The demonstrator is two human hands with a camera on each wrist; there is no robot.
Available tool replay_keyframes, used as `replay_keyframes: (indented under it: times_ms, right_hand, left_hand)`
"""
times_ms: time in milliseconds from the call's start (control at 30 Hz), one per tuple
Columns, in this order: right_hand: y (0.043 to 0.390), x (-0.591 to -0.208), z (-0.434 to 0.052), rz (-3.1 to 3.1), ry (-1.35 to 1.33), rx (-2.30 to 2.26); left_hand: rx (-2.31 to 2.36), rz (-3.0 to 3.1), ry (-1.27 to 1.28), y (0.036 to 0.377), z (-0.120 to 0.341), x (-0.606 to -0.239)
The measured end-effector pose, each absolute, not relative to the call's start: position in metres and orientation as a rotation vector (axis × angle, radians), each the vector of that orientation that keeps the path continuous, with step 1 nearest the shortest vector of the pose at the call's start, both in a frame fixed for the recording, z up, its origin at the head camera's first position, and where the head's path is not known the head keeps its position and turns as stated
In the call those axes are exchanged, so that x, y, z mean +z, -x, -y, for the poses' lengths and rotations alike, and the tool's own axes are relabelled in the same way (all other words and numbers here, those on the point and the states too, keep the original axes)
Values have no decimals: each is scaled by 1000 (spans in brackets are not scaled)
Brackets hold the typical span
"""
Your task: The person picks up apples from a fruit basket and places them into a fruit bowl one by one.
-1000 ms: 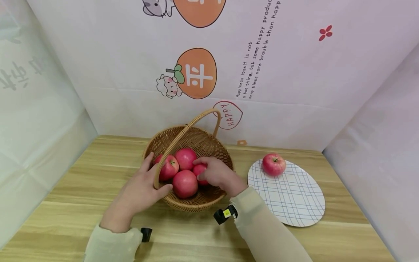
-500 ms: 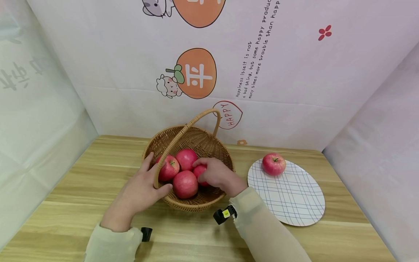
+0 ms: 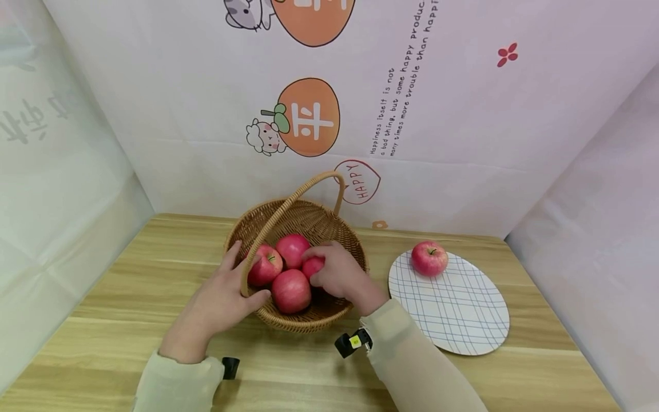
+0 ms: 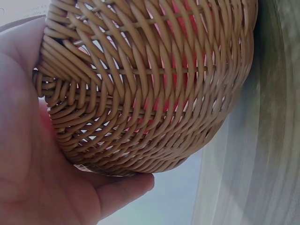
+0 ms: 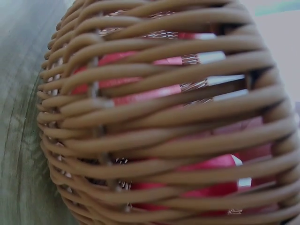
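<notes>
A round brown wicker basket (image 3: 319, 220) with an arched handle stands on the table, with several red apples inside. My left hand (image 3: 218, 300) holds the basket's left rim beside the foot of the handle, its thumb over the rim. In the left wrist view, a finger of the left hand (image 4: 51, 187) lies along the outside of the weave. My right hand (image 3: 340, 272) reaches over the right rim and grips a red apple (image 3: 313, 266), which is partly hidden by the fingers. Three other apples sit close by: a front one (image 3: 291, 291), a back one (image 3: 293, 250) and a left one (image 3: 268, 266).
To the right of the basket lies an oval white plate (image 3: 458, 312) with blue crossed lines. One red apple (image 3: 429, 258) rests at its back left edge. A printed white cloth (image 3: 437, 189) hangs behind the wooden table (image 3: 118, 303), with pale cloth at both sides.
The right hand and its apple have risen slightly inside the basket, away from the front apple. The left hand stays at the rim. The plate and its apple have not moved.
</notes>
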State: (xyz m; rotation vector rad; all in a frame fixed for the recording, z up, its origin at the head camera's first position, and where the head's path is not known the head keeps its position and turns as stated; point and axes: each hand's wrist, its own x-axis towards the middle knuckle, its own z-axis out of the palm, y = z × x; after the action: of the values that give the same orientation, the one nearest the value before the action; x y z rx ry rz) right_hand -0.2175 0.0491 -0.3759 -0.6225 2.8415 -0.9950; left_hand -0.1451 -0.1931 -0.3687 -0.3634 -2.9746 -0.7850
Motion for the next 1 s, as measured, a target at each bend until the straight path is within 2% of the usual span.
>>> replay_keyframes:
  times_ms: [433,1000]
  right_hand:
    - [217,-372,-49,-2879,631,-1057]
    - [195,-349,-49,-2938,719,-1180]
  left_hand:
    - [-806,2980,352,146,194,-369]
    - [-918,3000,356,146,201,-369]
